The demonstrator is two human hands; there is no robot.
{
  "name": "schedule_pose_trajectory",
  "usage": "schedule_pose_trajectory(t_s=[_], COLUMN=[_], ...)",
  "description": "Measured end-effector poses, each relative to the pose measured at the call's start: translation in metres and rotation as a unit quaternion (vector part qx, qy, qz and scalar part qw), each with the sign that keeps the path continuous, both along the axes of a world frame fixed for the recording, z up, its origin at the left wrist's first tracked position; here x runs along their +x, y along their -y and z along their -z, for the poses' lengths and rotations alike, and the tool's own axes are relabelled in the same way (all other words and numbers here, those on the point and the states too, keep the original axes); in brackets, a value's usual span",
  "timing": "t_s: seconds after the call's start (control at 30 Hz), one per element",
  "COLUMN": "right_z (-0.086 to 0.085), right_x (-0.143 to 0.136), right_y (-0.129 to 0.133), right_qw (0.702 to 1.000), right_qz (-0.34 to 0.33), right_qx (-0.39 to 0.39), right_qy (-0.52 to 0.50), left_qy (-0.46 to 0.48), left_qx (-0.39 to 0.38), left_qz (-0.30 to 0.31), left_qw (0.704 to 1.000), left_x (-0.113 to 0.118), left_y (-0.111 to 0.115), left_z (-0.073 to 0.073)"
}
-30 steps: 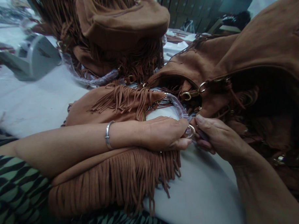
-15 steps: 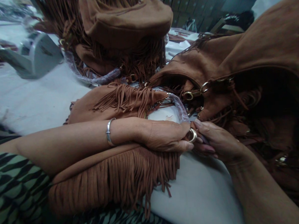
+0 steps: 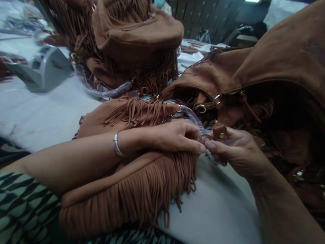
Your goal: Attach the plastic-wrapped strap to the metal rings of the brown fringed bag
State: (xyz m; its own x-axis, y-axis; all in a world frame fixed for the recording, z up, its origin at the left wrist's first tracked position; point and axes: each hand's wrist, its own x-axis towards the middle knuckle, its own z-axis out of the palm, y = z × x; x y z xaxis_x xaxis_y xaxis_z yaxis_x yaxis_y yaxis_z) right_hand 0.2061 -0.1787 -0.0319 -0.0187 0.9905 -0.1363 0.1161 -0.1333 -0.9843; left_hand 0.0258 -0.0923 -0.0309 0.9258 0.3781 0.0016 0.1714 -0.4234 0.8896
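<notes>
A brown suede fringed bag lies across my lap and the table edge, under my left forearm. My left hand pinches a gold metal ring at the end of the bag's plastic-wrapped strap. My right hand meets it from the right, fingers closed on the same ring and a small brown strap tab with a stud. A silver bracelet sits on my left wrist.
A large brown suede bag with gold rings fills the right side. More fringed bags are piled at the back centre. A grey device stands at the back left on the white table. A person stands far behind.
Both hands have shifted slightly upward and turned. The brown strap tab now shows above my right fingers, and the ring lies flatter between the two hands.
</notes>
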Motion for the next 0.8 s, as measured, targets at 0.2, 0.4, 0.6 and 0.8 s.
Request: schedule_pose_trajectory(t_s=[0.2, 0.4, 0.6, 0.8], right_z=[-0.017, -0.028, -0.032, -0.029], right_x=[0.007, 0.012, 0.008, 0.005], right_y=[0.008, 0.012, 0.012, 0.012], right_qw=[0.997, 0.993, 0.981, 0.971], right_qz=[0.017, -0.001, -0.034, -0.057], right_qx=[0.05, 0.061, 0.076, 0.083], right_qy=[0.046, 0.098, 0.176, 0.217], left_qy=[-0.002, -0.125, -0.14, -0.137], left_qx=[-0.183, 0.1, 0.139, 0.135], left_qz=[0.033, -0.037, -0.102, -0.076], left_qw=[0.983, 0.986, 0.975, 0.978], left_x=[0.004, 0.009, 0.024, 0.014], left_y=[-0.005, 0.024, 0.035, 0.024], left_z=[-0.007, -0.021, -0.011, -0.014])
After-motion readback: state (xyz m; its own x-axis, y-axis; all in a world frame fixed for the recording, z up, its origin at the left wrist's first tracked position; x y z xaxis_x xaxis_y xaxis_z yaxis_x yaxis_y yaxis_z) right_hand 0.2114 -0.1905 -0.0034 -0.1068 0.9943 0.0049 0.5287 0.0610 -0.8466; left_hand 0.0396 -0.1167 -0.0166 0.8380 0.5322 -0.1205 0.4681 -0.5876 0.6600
